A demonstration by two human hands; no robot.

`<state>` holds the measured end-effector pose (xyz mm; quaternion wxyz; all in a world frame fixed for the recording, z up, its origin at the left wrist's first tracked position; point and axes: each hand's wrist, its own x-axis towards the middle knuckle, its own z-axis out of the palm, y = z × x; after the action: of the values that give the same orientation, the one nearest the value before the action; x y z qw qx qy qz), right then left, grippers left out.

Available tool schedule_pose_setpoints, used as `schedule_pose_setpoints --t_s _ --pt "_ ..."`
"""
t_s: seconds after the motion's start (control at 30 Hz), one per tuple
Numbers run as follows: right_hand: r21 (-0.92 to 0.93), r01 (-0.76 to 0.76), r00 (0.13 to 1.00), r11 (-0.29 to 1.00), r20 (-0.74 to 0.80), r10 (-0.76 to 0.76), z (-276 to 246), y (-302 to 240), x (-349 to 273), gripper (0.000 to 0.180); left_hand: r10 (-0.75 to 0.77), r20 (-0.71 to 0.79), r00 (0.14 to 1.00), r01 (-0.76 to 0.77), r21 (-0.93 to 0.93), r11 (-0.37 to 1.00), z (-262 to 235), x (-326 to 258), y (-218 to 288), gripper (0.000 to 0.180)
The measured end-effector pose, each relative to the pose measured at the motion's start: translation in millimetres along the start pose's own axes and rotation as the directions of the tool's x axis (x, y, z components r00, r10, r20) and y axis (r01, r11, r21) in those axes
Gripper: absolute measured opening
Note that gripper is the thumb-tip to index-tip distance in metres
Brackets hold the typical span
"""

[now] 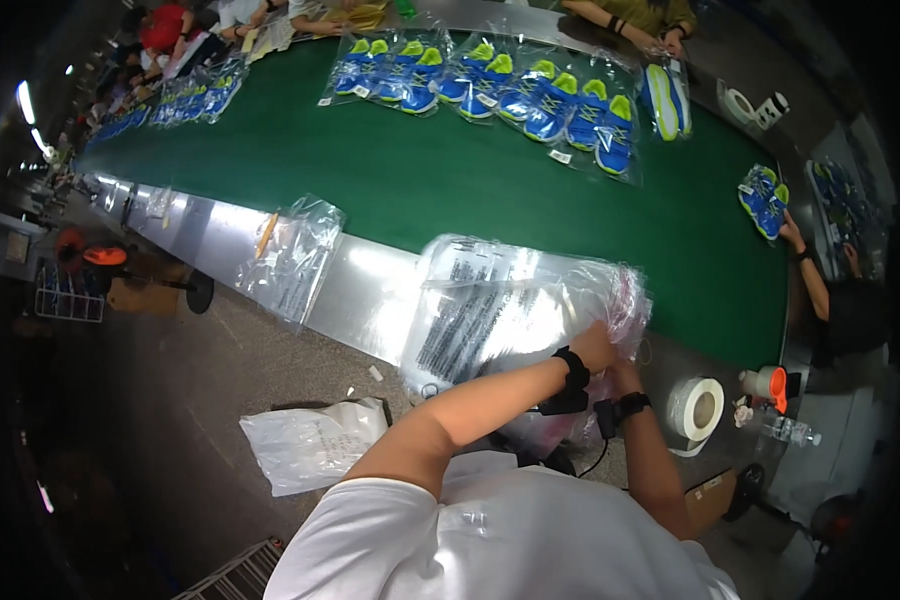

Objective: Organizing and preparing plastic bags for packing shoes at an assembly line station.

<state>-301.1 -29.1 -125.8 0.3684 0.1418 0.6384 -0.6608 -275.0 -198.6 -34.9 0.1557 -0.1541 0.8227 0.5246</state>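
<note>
A thick stack of clear printed plastic bags (490, 310) lies in front of me, over the metal table edge and part of the green belt. At its bunched, pinkish right end, my left hand (596, 347) is closed on the plastic. My right hand (625, 377) is right beside it, lower and to the right, closed against the same bunched end. The fingertips of both hands are partly hidden by the plastic and by each other. Dark bands circle both wrists.
Bagged blue sneakers (545, 105) line the far side of the green belt (390, 180). Co-workers' hands (670, 40) hold bagged shoes at the far and right sides. A label roll (695, 408) stands at right, loose bags (305, 250) at left, a white sack (315, 445) below.
</note>
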Motion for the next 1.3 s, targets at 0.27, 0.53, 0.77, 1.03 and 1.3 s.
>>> schedule_pose_setpoints --t_s 0.27,0.53,0.77,1.03,1.3 --pt "0.421 -0.254 0.948 0.871 0.289 0.137 15 -18 -30 0.05 -0.035 0.078 0.996 0.075 -0.61 0.789 63 44 -57 0.035" --pt "-0.063 -0.031 0.987 0.998 -0.158 0.021 30 4 -5 0.048 0.083 0.19 0.978 0.078 -0.709 0.701 18 7 -61 0.035" --pt "0.052 -0.06 0.992 0.997 -0.111 0.066 41 -1 1 0.056 0.072 -0.481 0.874 -0.296 -0.407 0.864 -146 -69 -185 0.019" --pt "-0.156 -0.164 0.966 0.974 -0.225 0.126 -14 34 18 0.05 -0.324 -0.789 0.521 0.536 0.008 0.844 -352 -162 -381 0.042" --pt "-0.21 -0.161 0.932 0.964 -0.355 0.078 -12 28 19 0.049 -0.489 -0.797 0.354 0.822 0.016 0.569 -481 -165 -432 0.081"
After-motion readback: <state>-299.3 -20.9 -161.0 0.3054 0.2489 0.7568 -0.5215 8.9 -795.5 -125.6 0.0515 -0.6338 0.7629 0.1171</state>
